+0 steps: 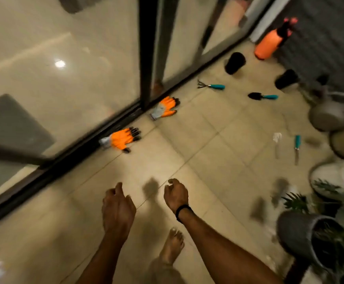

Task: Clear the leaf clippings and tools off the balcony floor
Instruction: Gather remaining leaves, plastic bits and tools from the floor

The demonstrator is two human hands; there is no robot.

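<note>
Teal-handled black trowel (263,96) and teal-handled claw rake (211,86) lie heads toward nine o'clock. Beige tiled floor (197,144) separates them from the left hand (117,208) and right hand (176,194), both loosely curled and holding nothing.

Wearing a thin black band (184,210) snug round the right wrist, just behind the right hand (176,194). Showing left forearm (103,257), right forearm (218,242) and left hand (118,210) bare. Going barefoot, one foot (172,245) showing below a loose khaki trouser leg (165,271).
</note>
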